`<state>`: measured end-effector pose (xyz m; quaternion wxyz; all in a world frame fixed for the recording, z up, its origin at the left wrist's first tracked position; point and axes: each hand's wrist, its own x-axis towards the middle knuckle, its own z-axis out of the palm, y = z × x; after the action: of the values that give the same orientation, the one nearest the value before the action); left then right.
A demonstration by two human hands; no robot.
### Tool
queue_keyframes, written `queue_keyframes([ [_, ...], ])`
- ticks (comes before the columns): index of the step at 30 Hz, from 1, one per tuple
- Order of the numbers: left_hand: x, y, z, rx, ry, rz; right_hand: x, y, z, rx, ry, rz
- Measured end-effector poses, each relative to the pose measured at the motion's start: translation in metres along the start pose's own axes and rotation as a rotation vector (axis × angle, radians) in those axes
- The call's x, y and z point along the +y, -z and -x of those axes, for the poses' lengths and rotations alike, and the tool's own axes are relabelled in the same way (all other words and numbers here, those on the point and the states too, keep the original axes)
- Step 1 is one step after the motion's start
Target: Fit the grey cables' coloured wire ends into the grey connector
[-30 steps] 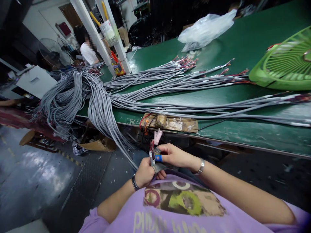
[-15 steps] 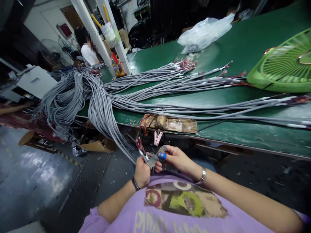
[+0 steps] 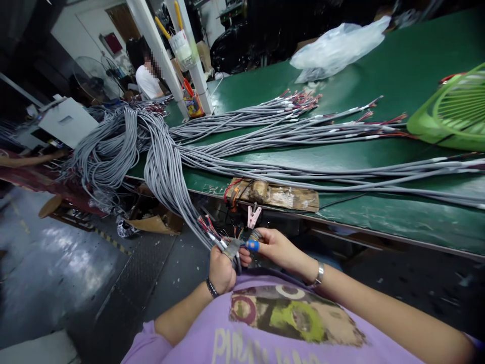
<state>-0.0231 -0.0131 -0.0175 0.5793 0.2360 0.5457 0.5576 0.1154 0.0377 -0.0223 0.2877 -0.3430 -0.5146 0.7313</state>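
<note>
Clamping one cable bundle (image 3: pixel 213 241) in left hand (image 3: pixel 222 270), hold of right hand (image 3: pixel 278 247) unclear, one pink clip (image 3: pixel 250 218) beyond

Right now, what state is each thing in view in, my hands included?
Left hand, closed around grey cables.
Right hand, fingers bent; grip unclear.
Held wire ends, splayed.
Other cables, loosely bundled, some hanging off the green table.
Plastic bag, crumpled.
Green fan, partly out of frame; running or not unclear.
Yellow handles, sticking up.
</note>
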Motion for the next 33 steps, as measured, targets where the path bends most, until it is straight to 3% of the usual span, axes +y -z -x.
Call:
queue_keyframes([
  [8, 0.001, 0.003, 0.001, 0.001, 0.009, -0.01, -0.006, -0.001, 0.0, 0.095, -0.104, -0.135],
  [14, 0.002, 0.002, 0.003, -0.04, 0.032, -0.054, -0.012, -0.013, -0.003, -0.186, -0.037, -0.303],
  [17, 0.003, 0.003, 0.004, -0.06, 0.038, -0.076, -0.014, -0.015, -0.004, -0.206, -0.037, -0.382],
  [21, 0.002, 0.004, 0.005, -0.051, 0.031, -0.064, -0.012, -0.01, -0.004, 0.006, -0.076, -0.323],
  [26, -0.001, 0.005, 0.004, -0.061, 0.044, -0.107, -0.009, -0.013, -0.003, -0.18, -0.023, -0.285],
  [33, -0.003, 0.008, 0.002, -0.163, 0.118, -0.21, -0.011, -0.016, -0.004, -0.174, 0.072, -0.054],
])
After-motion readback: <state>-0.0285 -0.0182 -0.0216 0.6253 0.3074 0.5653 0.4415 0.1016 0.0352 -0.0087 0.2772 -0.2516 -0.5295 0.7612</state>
